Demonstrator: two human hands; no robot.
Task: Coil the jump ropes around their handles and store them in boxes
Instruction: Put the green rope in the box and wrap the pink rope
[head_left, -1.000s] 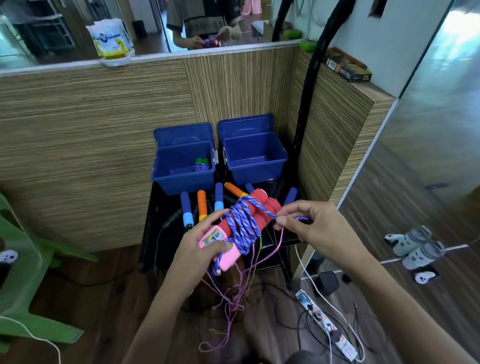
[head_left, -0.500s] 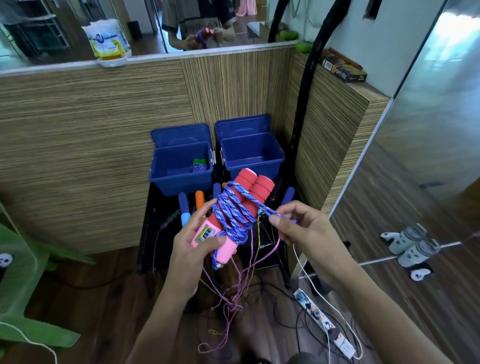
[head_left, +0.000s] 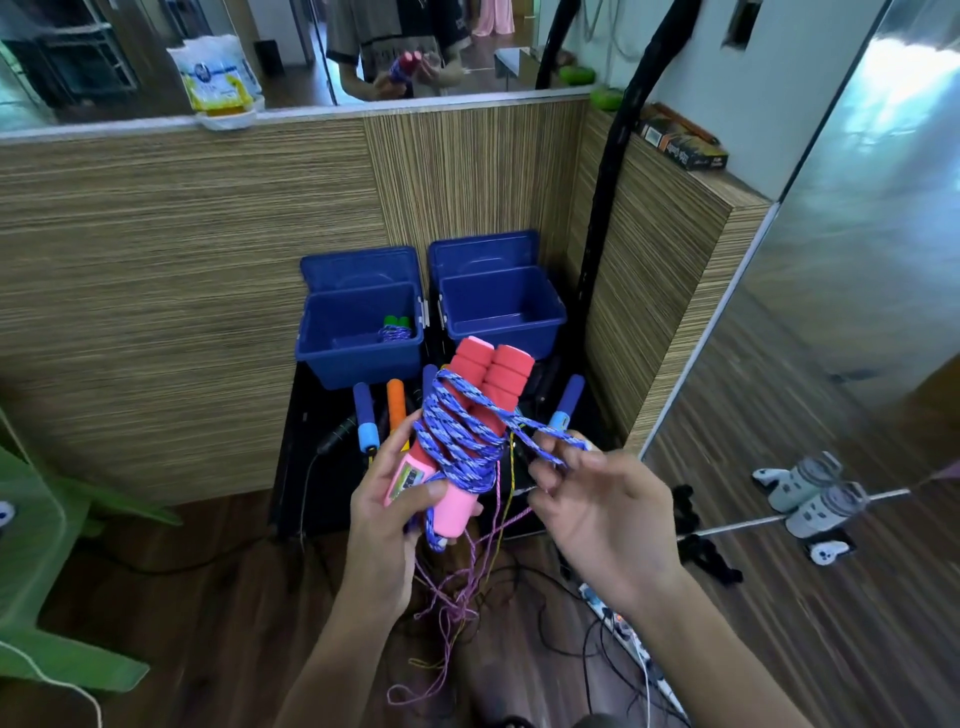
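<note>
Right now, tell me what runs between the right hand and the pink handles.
In the head view, a blue rope strand spans from the handles to the right hand.

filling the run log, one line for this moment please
step: coiling rope | left hand: grips pink handles | right hand: holds blue rope loop | left box: one coiled rope

The left hand (head_left: 395, 499) grips two pink handles (head_left: 467, 415) held side by side, blue rope (head_left: 457, 441) coiled around them. The right hand (head_left: 597, 499) pinches a rope loop, seemingly with its fingertips. Behind stand two open blue boxes (head_left: 363, 364); the left holds a coiled rope with green handles (head_left: 396, 328).
</note>
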